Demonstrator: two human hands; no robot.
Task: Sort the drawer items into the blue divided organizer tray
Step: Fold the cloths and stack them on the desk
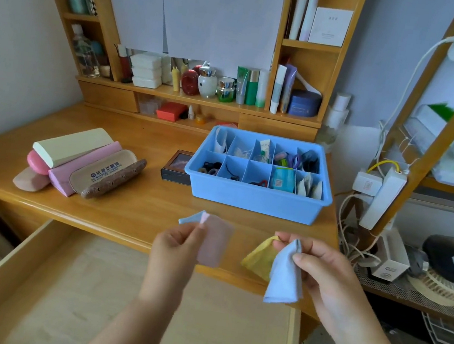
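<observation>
The blue divided organizer tray (248, 196) stands on the wooden desk, its compartments holding hair ties, tubes, packets and other small items. Over the desk's front edge my left hand (177, 248) pinches a pink cloth (214, 243) together with a light blue cloth (191, 218) by their top corners. My right hand (322, 272) pinches a pale blue cloth (285, 276) and a yellow cloth (260, 259), both hanging down. The open drawer (62, 294) below my hands shows a bare bottom.
Several glasses cases (81, 160) lie in a pile at the desk's left. A small dark box (177, 166) sits against the tray's left side. Cosmetics bottles line the back shelf (200, 101). A wooden rack (439, 143) with cables and power strips stands at the right.
</observation>
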